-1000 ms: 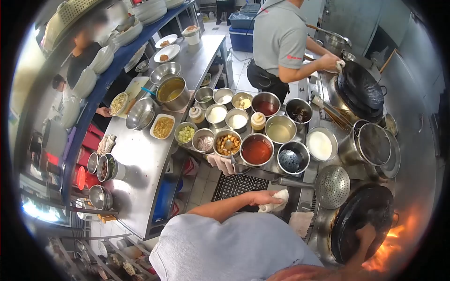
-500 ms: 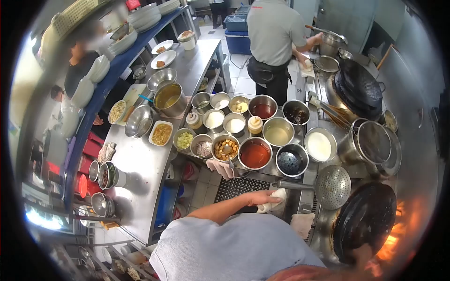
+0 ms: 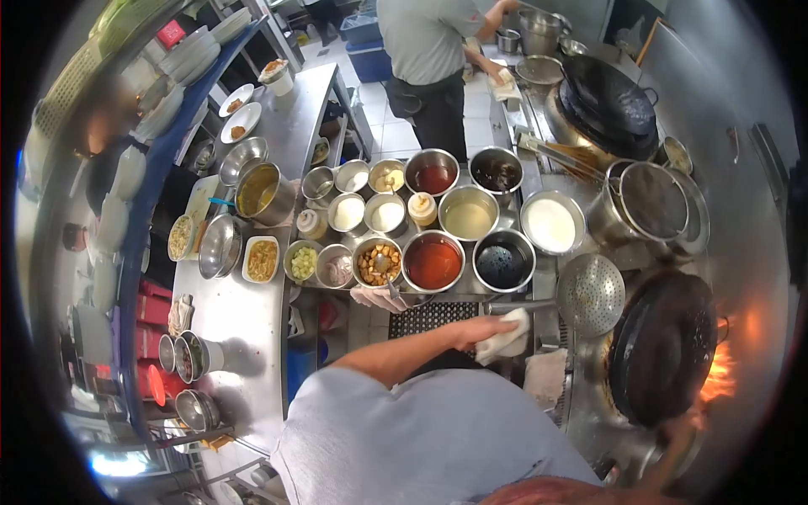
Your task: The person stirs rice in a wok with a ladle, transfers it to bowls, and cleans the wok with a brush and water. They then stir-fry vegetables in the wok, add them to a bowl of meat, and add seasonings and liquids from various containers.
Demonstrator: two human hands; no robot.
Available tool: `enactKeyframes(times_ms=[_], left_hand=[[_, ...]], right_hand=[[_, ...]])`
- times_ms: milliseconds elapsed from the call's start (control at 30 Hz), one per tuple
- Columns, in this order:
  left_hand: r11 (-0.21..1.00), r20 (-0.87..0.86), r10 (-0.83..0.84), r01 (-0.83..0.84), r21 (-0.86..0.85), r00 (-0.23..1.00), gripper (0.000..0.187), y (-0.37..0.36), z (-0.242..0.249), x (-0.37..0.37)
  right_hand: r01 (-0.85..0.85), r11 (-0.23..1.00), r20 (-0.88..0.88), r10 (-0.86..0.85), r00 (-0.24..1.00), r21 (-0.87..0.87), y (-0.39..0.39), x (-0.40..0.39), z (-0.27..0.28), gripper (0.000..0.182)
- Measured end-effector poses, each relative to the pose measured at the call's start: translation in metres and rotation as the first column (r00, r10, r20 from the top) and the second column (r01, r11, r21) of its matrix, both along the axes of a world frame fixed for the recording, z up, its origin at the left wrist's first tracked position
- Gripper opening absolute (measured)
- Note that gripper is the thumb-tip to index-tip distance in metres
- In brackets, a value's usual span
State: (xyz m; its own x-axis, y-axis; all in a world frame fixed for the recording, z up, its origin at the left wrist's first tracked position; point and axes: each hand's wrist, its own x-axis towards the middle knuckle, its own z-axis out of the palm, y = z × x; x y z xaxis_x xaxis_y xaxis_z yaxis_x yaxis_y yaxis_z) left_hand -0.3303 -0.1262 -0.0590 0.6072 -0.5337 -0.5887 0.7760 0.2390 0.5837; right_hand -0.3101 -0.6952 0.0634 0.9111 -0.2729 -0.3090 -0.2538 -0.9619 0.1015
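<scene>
Head cam: L hand (image 3: 476,332) w/ cloth (image 3: 506,339).

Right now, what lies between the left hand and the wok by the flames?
The head view shows the white cloth in the left hand, then a folded cloth and a perforated ladle before the wok.

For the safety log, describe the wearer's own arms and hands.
The left sleeve is plain light grey and short, the forearm bare below it. The left hand wears no glove; no watch shows. The right hand is too blurred for detail.
</scene>
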Motion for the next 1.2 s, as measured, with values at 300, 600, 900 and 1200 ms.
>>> enactKeyframes(times_ms=[300, 600, 900, 1200], left_hand=[[0.996, 0.048, -0.069, 0.071, -0.049, 0.996, 0.074, -0.283, 0.011, 0.075], [0.903, 0.248, -0.045, -0.067, 0.425, 0.968, 0.076, -0.344, 0.002, 0.073], [0.939, 0.510, -0.119, -0.070, 0.336, 0.852, 0.037, -0.324, -0.048, 0.090], [0.949, 0.525, -0.097, -0.080, 0.304, 0.845, 0.045, -0.278, 0.024, 0.068]], right_hand=[[0.065, 0.865, 0.166, -0.168, 0.972, 0.498, 0.068, 0.054, -0.059, 0.050], [-0.052, 0.958, 0.147, 0.011, 0.989, 0.282, -0.143, 0.001, -0.017, 0.044], [0.125, 0.788, 0.215, -0.311, 0.926, 0.602, 0.067, 0.046, -0.055, 0.056], [0.372, 0.874, -0.027, -0.383, 0.923, 0.313, -0.060, -0.085, 0.036, 0.053]])
